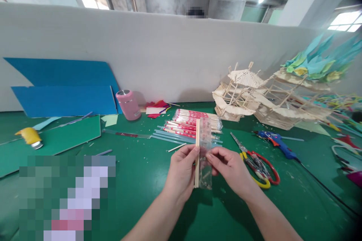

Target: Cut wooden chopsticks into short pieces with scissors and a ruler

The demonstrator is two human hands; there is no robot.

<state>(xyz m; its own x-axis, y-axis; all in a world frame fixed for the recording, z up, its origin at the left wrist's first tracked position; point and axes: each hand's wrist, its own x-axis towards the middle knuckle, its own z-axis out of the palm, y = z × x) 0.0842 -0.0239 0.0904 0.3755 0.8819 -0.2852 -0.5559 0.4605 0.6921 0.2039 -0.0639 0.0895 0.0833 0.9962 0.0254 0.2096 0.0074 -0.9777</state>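
A pair of wooden chopsticks (pixel 197 132) stands upright in my left hand (pixel 181 169), gripped between thumb and fingers. Beside them, a clear printed plastic wrapper (pixel 206 135) hangs along their right side. The thumb and fingers of my right hand (pixel 228 163) pinch the wrapper's edge, close to my left fingertips. Just beyond both hands lie several wrapped chopstick packs (pixel 195 115) with red print. Pale blue translucent strips (pixel 169 137) lie in front of these packs. To the right of my right hand are scissors (pixel 266 169) with red and yellow handles.
A blue glue gun (pixel 275 143) with a trailing black cord lies right. Stick-built pavilion models (pixel 240 94) stand behind it. A pink tumbler (pixel 128 105), blue boards (pixel 65 99), a green board (pixel 79 131) and a yellow-handled tool (pixel 28 137) are left. A white partition (pixel 158 52) rises behind.
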